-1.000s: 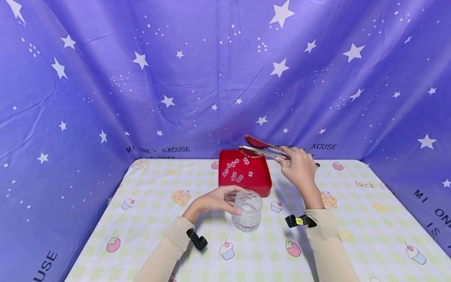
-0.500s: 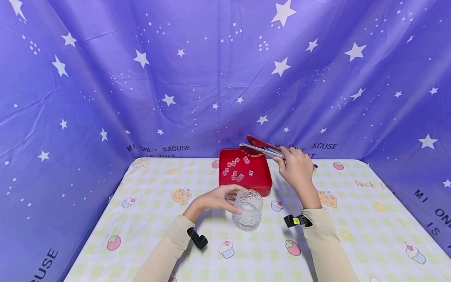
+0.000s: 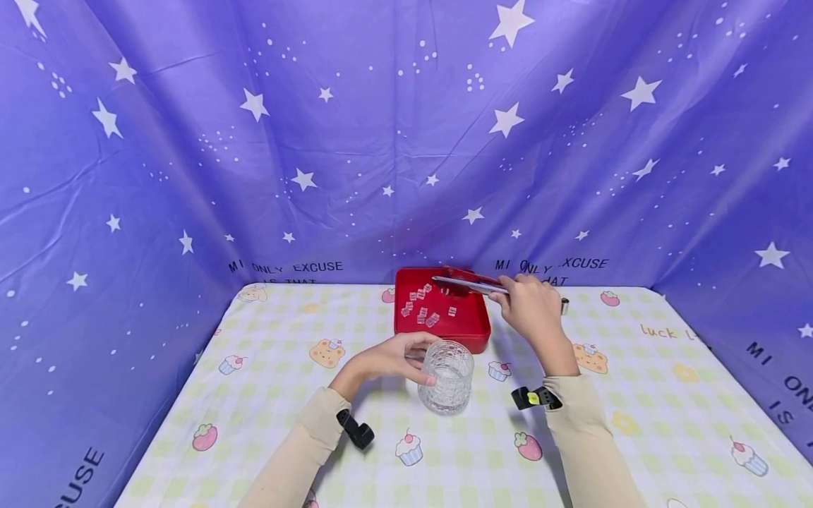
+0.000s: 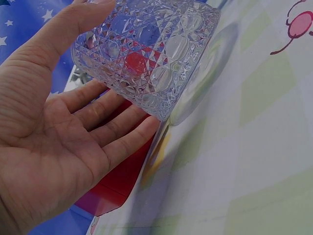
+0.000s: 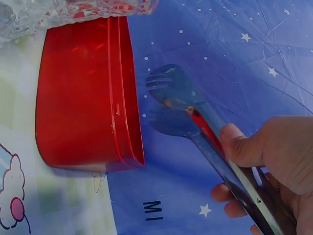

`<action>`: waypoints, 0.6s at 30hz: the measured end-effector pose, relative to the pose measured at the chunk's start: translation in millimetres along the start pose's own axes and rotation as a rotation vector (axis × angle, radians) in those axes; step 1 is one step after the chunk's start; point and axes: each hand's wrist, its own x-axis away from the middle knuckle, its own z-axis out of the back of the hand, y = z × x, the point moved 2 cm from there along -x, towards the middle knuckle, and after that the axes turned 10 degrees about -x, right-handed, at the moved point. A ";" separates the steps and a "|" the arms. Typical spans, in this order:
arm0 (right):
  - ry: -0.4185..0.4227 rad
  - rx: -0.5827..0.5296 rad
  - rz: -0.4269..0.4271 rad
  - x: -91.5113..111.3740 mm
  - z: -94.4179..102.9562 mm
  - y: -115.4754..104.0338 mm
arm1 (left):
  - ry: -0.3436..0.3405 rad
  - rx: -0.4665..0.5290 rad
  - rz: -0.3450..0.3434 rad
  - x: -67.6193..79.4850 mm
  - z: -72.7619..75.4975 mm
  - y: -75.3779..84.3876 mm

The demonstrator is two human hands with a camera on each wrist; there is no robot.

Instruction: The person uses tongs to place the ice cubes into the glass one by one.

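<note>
My left hand (image 3: pixel 390 360) holds a clear patterned drinking glass (image 3: pixel 447 384), which stands upright on the tablecloth. In the left wrist view the thumb lies on one side of the glass (image 4: pixel 151 54) and the fingers (image 4: pixel 120 127) reach round the other. My right hand (image 3: pixel 535 310) grips metal serving tongs (image 3: pixel 476 286) by the handles. Their heads, one with fork-like tines in the right wrist view, hang over the far right part of a red tray (image 3: pixel 466 326) behind the glass. Several small clear cubes (image 3: pixel 422 315) lie in the tray; the tongs partly cover some.
A checked tablecloth (image 3: pixel 267 423) with cupcake, bear and strawberry prints covers the table. Purple star-patterned curtains (image 3: pixel 356 141) hang close behind the table and along both sides. The tray's front wall (image 3: pixel 473 346) stands just behind the glass.
The tongs have dropped from above the tray's back rim down toward its inside, and their heads have drawn closer together. My left hand and the glass have stayed put.
</note>
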 end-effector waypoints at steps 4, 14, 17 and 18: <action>-0.025 0.022 -0.002 0.2 -0.8 -0.2 | -0.006 0.002 -0.003 0.3 0.0 -0.2; -0.122 0.040 -0.027 0.1 -2.0 -0.6 | -0.018 -0.005 -0.012 -0.3 0.8 -0.4; -0.141 0.046 -0.029 -0.3 -3.2 -0.7 | -0.020 -0.006 -0.017 -0.7 0.9 -0.9; -0.141 0.048 -0.029 -0.4 -3.7 -0.8 | -0.019 -0.007 -0.019 -0.8 0.9 -1.0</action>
